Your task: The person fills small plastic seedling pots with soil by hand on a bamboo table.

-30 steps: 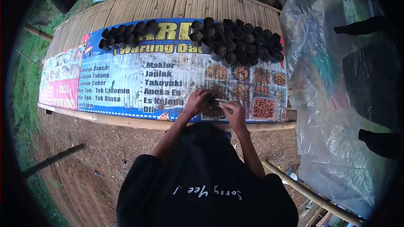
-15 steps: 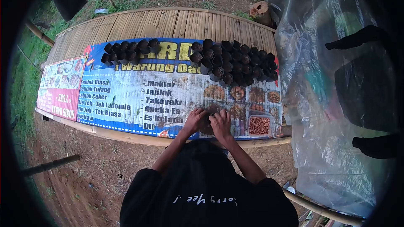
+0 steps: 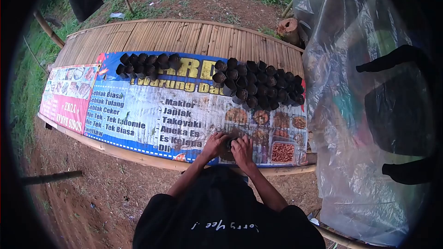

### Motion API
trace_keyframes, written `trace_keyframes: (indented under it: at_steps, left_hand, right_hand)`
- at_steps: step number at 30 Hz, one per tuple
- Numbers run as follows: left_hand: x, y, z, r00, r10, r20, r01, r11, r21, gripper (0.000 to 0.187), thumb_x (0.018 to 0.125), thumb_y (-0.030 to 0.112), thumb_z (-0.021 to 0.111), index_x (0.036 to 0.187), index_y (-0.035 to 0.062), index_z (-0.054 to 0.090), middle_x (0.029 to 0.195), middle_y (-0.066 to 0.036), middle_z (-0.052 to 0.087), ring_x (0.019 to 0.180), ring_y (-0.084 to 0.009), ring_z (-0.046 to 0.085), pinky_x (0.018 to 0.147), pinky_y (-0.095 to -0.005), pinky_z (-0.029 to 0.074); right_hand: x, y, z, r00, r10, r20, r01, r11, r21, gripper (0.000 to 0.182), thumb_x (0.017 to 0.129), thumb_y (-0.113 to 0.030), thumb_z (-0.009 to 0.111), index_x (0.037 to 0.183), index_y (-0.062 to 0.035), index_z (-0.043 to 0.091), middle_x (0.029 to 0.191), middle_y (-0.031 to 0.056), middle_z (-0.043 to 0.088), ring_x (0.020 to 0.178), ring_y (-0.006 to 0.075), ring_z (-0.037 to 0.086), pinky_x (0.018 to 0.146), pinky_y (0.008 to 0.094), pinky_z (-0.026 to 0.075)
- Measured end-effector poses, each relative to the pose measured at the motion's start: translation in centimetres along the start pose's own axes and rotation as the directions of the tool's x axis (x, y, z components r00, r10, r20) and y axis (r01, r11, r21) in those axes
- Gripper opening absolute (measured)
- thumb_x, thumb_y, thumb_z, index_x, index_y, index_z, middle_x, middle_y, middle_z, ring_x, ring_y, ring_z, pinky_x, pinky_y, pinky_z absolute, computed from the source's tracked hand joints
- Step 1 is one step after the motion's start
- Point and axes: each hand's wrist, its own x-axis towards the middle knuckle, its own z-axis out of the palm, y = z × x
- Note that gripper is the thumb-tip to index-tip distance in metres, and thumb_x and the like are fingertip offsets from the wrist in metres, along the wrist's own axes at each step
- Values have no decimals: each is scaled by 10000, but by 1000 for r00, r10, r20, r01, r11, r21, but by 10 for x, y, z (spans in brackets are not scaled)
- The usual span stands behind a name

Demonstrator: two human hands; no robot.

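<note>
Near the front edge of the table, my left hand [image 3: 215, 145] and my right hand [image 3: 242, 149] are closed around a small black planting bag [image 3: 228, 145]. It looks the same kind as the soil-filled bags further back; my fingers cover most of it. Beyond my hands, to the right, stands a dense block of black planting bags [image 3: 262, 85] filled with dark soil. Another, smaller group of black bags [image 3: 145, 64] stands at the back left. All of these rest on a printed banner [image 3: 124, 103] spread over the table.
Bamboo slats [image 3: 175, 37] form the table's back part. A clear plastic sheet [image 3: 337, 166] hangs along the right side, with dark cloth-like shapes in front. A cut log [image 3: 288, 26] lies behind the back right corner. Bare earth [image 3: 106, 193] surrounds the table.
The view has tilted slightly, so the table and bags sit lower in the picture. Both hands stay together around the small black bag, with the right fingers slightly shifted.
</note>
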Motion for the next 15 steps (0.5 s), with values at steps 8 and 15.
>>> trace_keyframes:
  at_steps: [8, 15]
  left_hand:
    - [0, -2, 0, 1000, 11, 12, -11, 1000, 14, 497, 650, 183, 709, 1128, 137, 582, 1069, -72, 567, 991, -297, 532, 833, -393, 433]
    - [1, -1, -4, 998, -20, 63, 20, 1000, 3, 542, 611, 139, 706, 1138, 128, 578, 1061, -76, 560, 979, -315, 520, 862, -400, 434]
  right_hand:
    - [2, 1, 4, 986, -78, -146, 68, 995, -70, 92, 717, -154, 682, 781, -117, 627, 777, 30, 592, 896, 237, 499, 784, 404, 361]
    - [2, 0, 1, 993, -49, -104, 40, 996, -84, 75, 798, -159, 612, 831, -104, 651, 833, 63, 610, 933, 256, 509, 790, 411, 382]
